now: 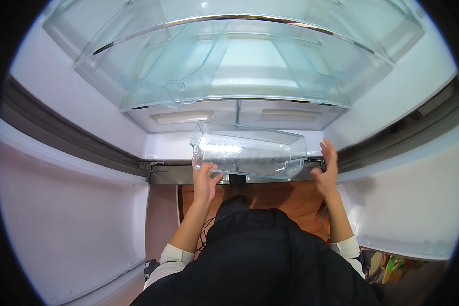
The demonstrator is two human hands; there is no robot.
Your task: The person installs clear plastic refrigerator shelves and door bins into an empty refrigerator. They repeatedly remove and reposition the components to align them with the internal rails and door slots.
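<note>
A clear plastic refrigerator bin (pixel 247 148), long and see-through with a bluish edge, is level with the front of an open refrigerator. My left hand (pixel 204 184) grips its left near corner, with fingers at the rim and thumb toward the bin. Just off the bin's right end, my right hand (pixel 328 171) is raised with fingers and thumb apart, holding nothing. No contents show inside the bin. Behind it, two clear drawers (pixel 183 118) with pale handles sit side by side at the bottom of the compartment.
Glass shelves (pixel 234 19) with a shiny front trim span the refrigerator. Clear plastic pieces (pixel 176 84) stand inside at left and right. The left door (pixel 76 214) and right door (pixel 408 209) are swung wide. Wooden floor (pixel 270 199) and a dark cable (pixel 205 234) lie below.
</note>
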